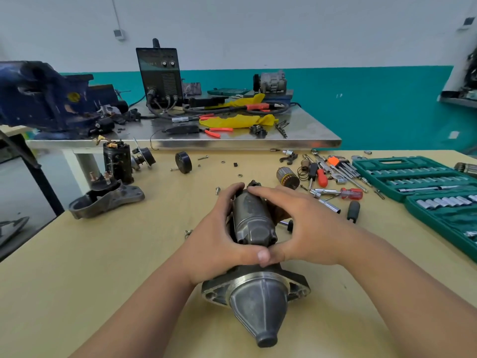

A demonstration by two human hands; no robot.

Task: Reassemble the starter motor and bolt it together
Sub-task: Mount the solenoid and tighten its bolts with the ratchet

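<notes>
i can read no text anywhere from here. the black welder box (160,73) has marks near its knobs, too blurred to make out. left of the welder box, the blue vise (51,99) carries a yellow round sticker (73,96), its print too small.

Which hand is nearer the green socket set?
Right. The right hand grips the starter motor on the side toward the green socket set; the left hand grips its opposite side.

We see the starter motor (251,215), dull grey metal, lying on its side on the tan workbench (124,254), cone-shaped nose housing (259,306) towards us, cylindrical body running away. Its flange (213,293) rests on the bench. A loose armature (287,178) lies well behind, to the right.
</notes>
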